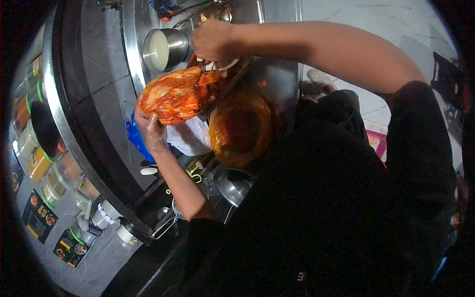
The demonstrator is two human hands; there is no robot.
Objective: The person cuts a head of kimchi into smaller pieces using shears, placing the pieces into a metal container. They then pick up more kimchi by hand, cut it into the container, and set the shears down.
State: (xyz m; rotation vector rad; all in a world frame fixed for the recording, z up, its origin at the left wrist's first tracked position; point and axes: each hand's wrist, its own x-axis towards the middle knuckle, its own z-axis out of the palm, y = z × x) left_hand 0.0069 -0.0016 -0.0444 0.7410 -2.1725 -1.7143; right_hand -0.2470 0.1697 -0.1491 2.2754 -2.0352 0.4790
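Observation:
A large leafy bundle coated in orange-red sauce [175, 94], which looks like cabbage, rests in my left hand [151, 129], whose fingers wrap round its lower left end. Above its right end is my right hand [213, 40], closed, with its fingers mostly hidden; what it holds cannot be made out. A pale curved piece [230, 65] shows just below that hand. Right of the bundle stands a wide bowl [215, 143] smeared with red-orange sauce. Left of my right hand sits a steel pot [177, 47] with something whitish inside.
A white plastic bag [189, 137] lies below the bundle, beside a blue bag [136, 138]. Near my left forearm are a shiny metal lid [232, 187] and a wire-handled utensil [166, 228]. Jars [39, 166] line the far left. A shoe [320, 76] shows on the floor.

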